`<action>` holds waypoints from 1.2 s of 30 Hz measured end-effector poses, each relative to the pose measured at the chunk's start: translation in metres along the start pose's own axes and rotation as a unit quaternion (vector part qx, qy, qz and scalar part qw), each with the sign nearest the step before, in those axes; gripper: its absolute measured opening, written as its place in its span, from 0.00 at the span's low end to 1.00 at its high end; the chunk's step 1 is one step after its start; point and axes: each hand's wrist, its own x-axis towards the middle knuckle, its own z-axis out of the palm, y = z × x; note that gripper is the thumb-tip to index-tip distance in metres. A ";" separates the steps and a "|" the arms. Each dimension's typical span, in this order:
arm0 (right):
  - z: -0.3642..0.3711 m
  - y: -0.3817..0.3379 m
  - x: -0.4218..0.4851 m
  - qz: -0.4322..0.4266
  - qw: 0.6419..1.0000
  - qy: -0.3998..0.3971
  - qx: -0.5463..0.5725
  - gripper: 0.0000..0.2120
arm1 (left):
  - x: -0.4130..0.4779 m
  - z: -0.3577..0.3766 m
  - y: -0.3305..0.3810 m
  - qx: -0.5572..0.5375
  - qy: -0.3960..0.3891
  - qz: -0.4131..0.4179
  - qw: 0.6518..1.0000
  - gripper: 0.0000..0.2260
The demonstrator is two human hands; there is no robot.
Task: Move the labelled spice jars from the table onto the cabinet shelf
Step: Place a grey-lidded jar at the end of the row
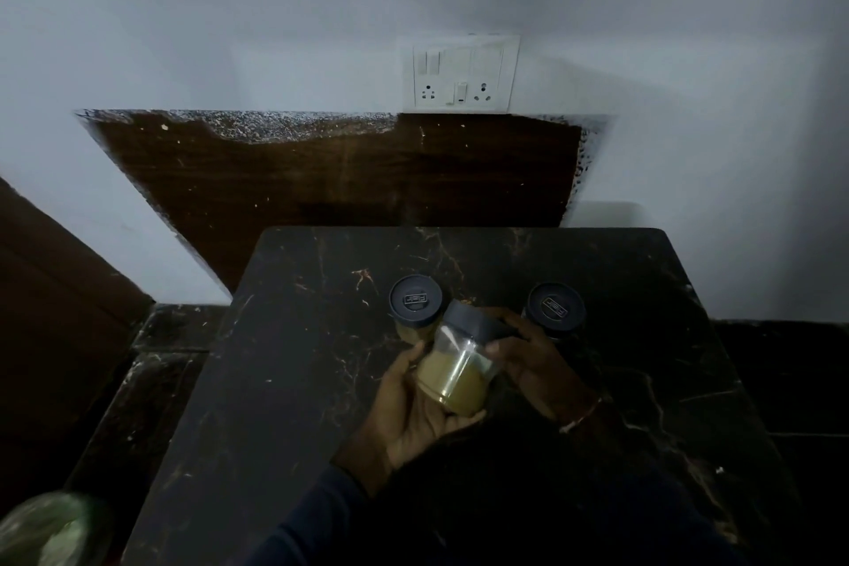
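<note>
Right, so both hands are on one spice jar (459, 363), held tilted just above the dark marble-look table (275, 381), lid end pointing away from the person. Left hand (413, 418) cups the glass base, fingers curled under it, thumb up the side. Right hand (533, 363) wraps the dark lid (473, 322), fingers curled over it. Jar's approx. half full of yellowish powder.

What could go wrong from here, as I see it:
- Lid: if the right hand twists or pulls instead of just steadying, the lid may loosen & powder spills, esp. w/ the jar tipped. Can't tell if it's on tight.
- Neighbours: two more jars w/ the same lids stand just beyond the hands, the left-side jar (416, 301) right past the left fingertips & nearly touching the held lid, the right-side jar (556, 307) just behind the right hand's knuckles. A forward swing on lift-off could clip either & topple it.
- Grip: smooth glass lying in a palm. Releasing one hand before the other has a full wrap could drop it on the hard top.
- Light's dim & no label is readable from here, so a mix-up is possible.
- Shelf isn't in sight, so the carry path is unknown.
</note>
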 end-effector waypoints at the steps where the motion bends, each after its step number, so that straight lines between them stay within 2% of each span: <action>1: 0.002 -0.001 0.000 0.004 1.000 0.014 0.012 0.28 | 0.000 0.002 0.001 0.003 0.002 0.011 1.000 0.30; 3: 0.007 0.000 -0.002 0.008 0.998 0.057 0.018 0.27 | 0.000 0.007 0.002 0.012 0.037 0.040 0.998 0.29; 5: 0.013 -0.002 -0.005 0.010 0.994 0.106 -0.013 0.27 | 0.000 0.014 0.002 0.044 0.093 0.105 0.989 0.26; 7: 0.021 -0.004 -0.008 0.013 0.991 0.131 -0.033 0.22 | -0.001 0.023 0.000 0.155 0.172 0.213 0.949 0.24; 8: 0.026 -0.005 -0.010 0.022 0.991 0.128 -0.027 0.19 | -0.003 0.028 -0.002 0.246 0.224 0.272 0.903 0.22; 9: 0.031 -0.005 -0.012 0.039 0.992 0.116 -0.012 0.18 | -0.006 0.032 -0.004 0.341 0.276 0.324 0.838 0.23; 11: 0.040 -0.003 -0.014 0.071 0.993 0.093 0.011 0.23 | -0.009 0.032 -0.011 0.478 0.317 0.390 0.720 0.32; 13: 0.049 0.001 -0.013 0.088 0.992 0.084 0.040 0.31 | -0.011 0.029 -0.016 0.543 0.310 0.427 0.653 0.38; 15: 0.054 0.002 -0.011 0.086 0.989 0.106 0.057 0.32 | -0.014 0.028 -0.022 0.580 0.270 0.440 0.630 0.38; 17: 0.055 -0.003 -0.011 0.073 0.985 0.139 0.071 0.32 | -0.018 0.029 -0.025 0.589 0.227 0.449 0.633 0.35; 18: 0.053 -0.004 -0.011 0.068 0.984 0.149 0.068 0.36 | -0.020 0.031 -0.026 0.581 0.217 0.449 0.643 0.32; 20: 0.049 -0.009 -0.012 0.066 0.984 0.157 0.059 0.40 | -0.024 0.037 -0.023 0.531 0.228 0.451 0.680 0.26; 23: 0.047 -0.012 -0.016 0.050 0.985 0.137 0.095 0.28 | -0.023 0.044 -0.011 0.441 0.255 0.417 0.753 0.16; 25: 0.050 -0.013 -0.020 0.046 0.986 0.109 0.119 0.18 | -0.023 0.050 -0.006 0.412 0.232 0.390 0.790 0.07; 26: 0.050 -0.014 -0.021 0.047 0.985 0.096 0.138 0.17 | -0.024 0.052 -0.006 0.403 0.217 0.385 0.801 0.05; 28: 0.049 -0.015 -0.023 0.044 0.981 0.089 0.166 0.23 | -0.026 0.056 -0.007 0.396 0.201 0.383 0.810 0.09; 32: 0.044 -0.018 -0.023 0.020 0.979 0.101 0.178 0.16 | -0.028 0.057 -0.007 0.396 0.196 0.377 0.814 0.17; 36: 0.048 -0.021 -0.024 0.022 0.979 0.110 0.171 0.21 | -0.028 0.061 -0.007 0.381 0.194 0.359 0.829 0.15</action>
